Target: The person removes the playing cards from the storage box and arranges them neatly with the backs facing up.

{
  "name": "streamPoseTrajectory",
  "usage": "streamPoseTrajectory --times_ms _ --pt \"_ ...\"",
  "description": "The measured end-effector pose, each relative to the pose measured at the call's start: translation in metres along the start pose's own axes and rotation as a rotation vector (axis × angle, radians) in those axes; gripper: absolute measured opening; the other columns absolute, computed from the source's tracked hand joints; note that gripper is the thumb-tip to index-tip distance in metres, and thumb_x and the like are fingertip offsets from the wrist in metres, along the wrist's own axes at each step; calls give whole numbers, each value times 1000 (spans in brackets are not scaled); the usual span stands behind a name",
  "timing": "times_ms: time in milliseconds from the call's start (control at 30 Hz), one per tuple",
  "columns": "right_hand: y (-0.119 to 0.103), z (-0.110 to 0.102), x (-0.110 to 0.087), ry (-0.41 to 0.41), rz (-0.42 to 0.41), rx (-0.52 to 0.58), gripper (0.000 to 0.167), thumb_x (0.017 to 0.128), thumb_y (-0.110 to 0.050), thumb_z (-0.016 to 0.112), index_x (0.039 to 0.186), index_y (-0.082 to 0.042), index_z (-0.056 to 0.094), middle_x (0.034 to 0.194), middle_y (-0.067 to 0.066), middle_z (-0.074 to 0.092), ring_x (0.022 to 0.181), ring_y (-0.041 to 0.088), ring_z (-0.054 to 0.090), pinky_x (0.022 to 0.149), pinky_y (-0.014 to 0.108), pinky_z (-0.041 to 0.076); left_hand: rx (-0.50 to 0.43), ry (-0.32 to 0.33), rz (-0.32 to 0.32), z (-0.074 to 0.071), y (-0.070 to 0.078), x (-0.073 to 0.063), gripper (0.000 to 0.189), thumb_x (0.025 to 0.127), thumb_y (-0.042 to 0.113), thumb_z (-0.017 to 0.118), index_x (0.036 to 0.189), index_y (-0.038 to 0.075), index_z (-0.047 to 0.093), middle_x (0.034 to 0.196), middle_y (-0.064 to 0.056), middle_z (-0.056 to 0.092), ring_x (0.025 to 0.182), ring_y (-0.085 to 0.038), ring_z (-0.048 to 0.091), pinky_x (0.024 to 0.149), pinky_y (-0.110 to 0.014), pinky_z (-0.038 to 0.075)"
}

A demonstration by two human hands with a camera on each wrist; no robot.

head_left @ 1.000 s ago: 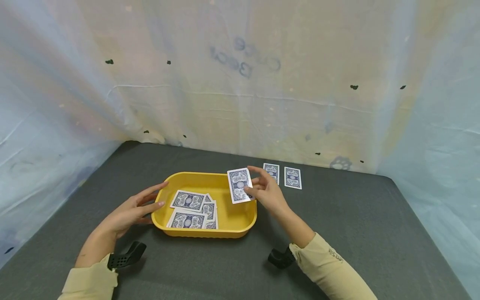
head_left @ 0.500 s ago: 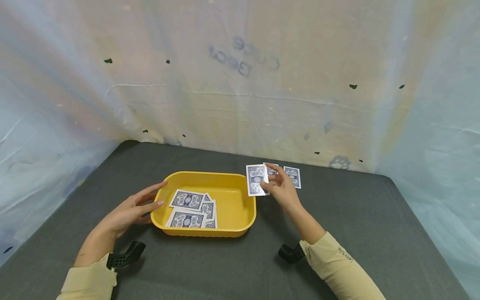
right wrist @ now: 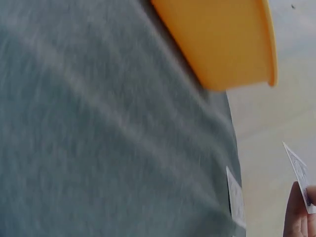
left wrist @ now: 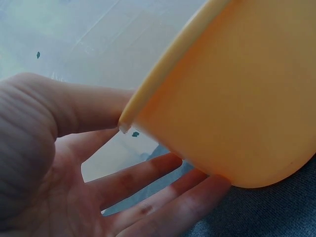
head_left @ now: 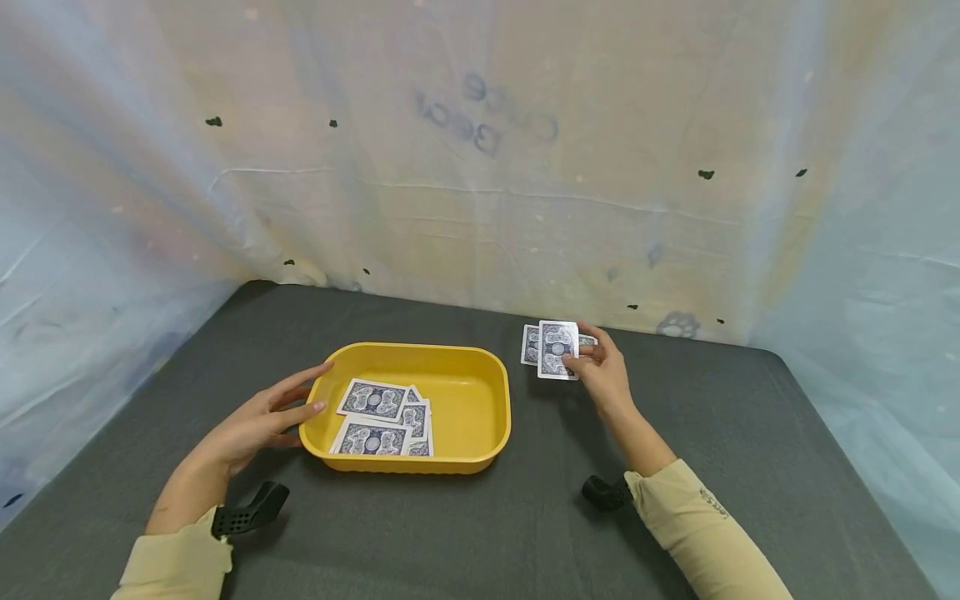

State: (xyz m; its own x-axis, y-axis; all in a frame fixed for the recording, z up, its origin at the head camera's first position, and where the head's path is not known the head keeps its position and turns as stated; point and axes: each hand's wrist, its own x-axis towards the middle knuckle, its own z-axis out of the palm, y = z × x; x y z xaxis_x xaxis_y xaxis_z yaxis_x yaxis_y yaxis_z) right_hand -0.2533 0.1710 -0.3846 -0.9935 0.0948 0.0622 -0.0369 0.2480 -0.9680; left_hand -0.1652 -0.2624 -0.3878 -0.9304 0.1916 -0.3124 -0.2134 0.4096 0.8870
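Note:
My right hand pinches a playing card, blue patterned back up, above the far side of the table. Beneath and behind it, two more cards lie on the cloth: the left card is partly covered by the held card, the other mostly by my fingers. In the right wrist view, the held card appears edge-on at the right. My left hand holds the left end of a yellow plastic tub. In the left wrist view its thumb hooks the rim and the fingers touch the outer wall.
Inside the tub, several overlapping cards lie back up toward the left. Dark grey cloth covers the table. A pale plastic sheet hangs along the back and sides. A black wrist mount sits by each wrist.
My right hand has carried the card rightward from above the tub's right end to over the cards on the table. The left hand stays on the tub.

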Motion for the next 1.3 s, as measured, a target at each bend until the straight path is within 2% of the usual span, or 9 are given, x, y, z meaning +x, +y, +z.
streamPoseTrajectory --times_ms 167,333,567,1033,1300 --pt "9 -11 5 51 -6 -10 63 87 5 62 145 -8 41 109 23 62 72 -3 59 63 15 49 -4 1 10 0 0 0 76 96 38 57 156 28 11 158 -27 7 138 -50 24 93 -57 48" --pt "17 -20 9 97 4 -77 63 87 4 63 145 -11 41 102 16 62 70 -3 56 61 16 46 -4 -1 23 1 0 -1 75 97 37 57 156 27 11 157 -28 8 137 -50 25 92 -56 49" --pt "26 -34 16 132 8 -109 61 88 3 62 145 -8 41 95 11 60 65 -5 54 59 14 44 -10 -4 22 1 0 -2 75 97 36 57 156 27 11 157 -28 8 137 -49 26 93 -56 49" --pt "40 -54 27 204 51 -230 60 89 -1 62 145 -8 41 101 16 60 63 -2 47 58 16 40 -10 7 11 0 1 -3 75 96 38 58 155 27 13 158 -26 7 139 -49 23 93 -54 49" --pt "44 -64 33 238 63 -255 60 87 1 63 143 -8 45 96 12 60 64 -4 48 58 14 40 -25 -5 14 0 2 -4 75 96 38 57 155 27 14 158 -25 8 139 -48 25 93 -53 50"
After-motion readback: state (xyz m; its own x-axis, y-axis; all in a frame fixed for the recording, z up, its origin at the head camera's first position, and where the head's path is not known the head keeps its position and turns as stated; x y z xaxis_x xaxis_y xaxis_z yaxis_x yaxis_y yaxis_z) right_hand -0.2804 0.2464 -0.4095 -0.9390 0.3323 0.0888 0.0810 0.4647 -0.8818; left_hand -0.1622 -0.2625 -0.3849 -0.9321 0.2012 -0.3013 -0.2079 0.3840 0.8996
